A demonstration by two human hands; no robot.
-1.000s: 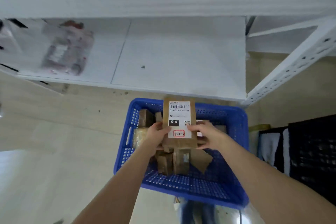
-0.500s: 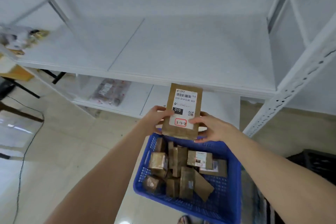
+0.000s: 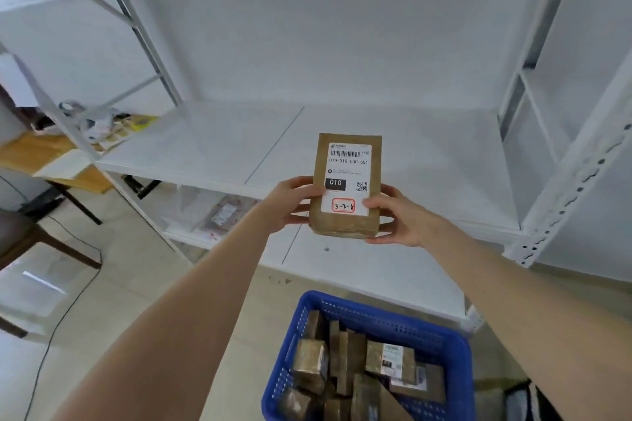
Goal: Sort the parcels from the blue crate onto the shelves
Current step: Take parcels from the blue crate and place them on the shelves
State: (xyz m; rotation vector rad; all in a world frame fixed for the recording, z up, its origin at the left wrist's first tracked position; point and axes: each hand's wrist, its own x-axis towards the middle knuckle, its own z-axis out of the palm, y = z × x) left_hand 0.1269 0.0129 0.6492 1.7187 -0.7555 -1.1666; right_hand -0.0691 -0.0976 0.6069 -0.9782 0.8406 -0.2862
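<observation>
Since 1 second ago we have raised the parcel (image 3: 345, 188) from just above the crate (image 3: 460, 372), now at 6 o'clock, to the shelf (image 3: 437, 154) front at 12. Our left hand (image 3: 290, 202) and right hand (image 3: 398, 215) grip its sides. It is not yet shelved, and many parcels (image 3: 390, 361) remain in the crate.

blue crate (image 3: 393, 323) (holds brown parcels (image 3: 390, 359)) on floor (image 3: 143, 290); clear-bagged parcel (image 3: 222, 214) on lower shelf (image 3: 376, 270)

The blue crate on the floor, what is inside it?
Inside the blue crate lie several brown parcels, piled loosely; the top parcel shows a printed label. What lies beneath them, and the crate's near end below the picture's edge, cannot be seen.
</observation>
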